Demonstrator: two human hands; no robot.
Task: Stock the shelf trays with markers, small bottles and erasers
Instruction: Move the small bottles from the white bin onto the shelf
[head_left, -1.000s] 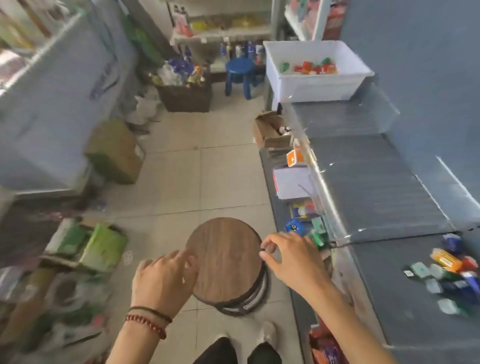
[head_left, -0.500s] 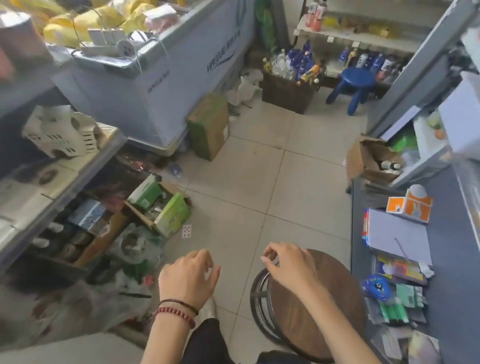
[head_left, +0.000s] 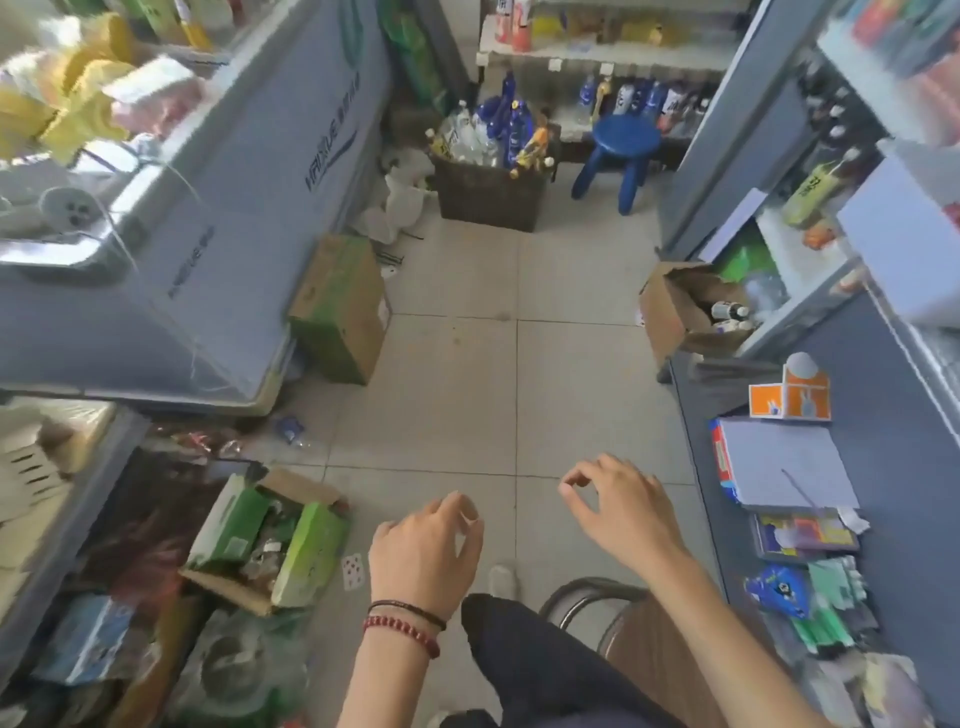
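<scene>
Tiled floor (head_left: 467, 389) of a narrow shop aisle, seen from above; view blurred toward the edges. Left side: white chest freezer (head_left: 234, 208), with a closed green carton (head_left: 340, 306) just beside its corner. Far end: dark basket (head_left: 488, 195) packed with bottles, blue stool (head_left: 626, 137) near it. Right side: dark shelf surface (head_left: 909, 467) carrying a white pad (head_left: 784, 462), an orange box (head_left: 789, 397) behind it and assorted packets nearer the person; contents of those packets too blurred to identify. Small bottles (head_left: 730, 312) lie in an open cardboard box (head_left: 675, 312) on the floor at the far end of that shelf, well apart from both hands. Left hand (head_left: 423, 556): in the air over the floor, back of the hand up, fingers loosely curled, nothing in it; two bracelets (head_left: 405, 623) on the wrist. Right hand (head_left: 618, 501): also over the tiles, near the shelf edge, thumb and forefinger nearly meeting in a ring with nothing between them, other fingers relaxed. Hands apart, touching no object. Wooden stool (head_left: 654, 654) with a metal ring sits under the right forearm at the bottom of the view. Open green box (head_left: 265, 540) of goods on the floor left of the left hand, a playing card (head_left: 354, 570) lying between the two.
</scene>
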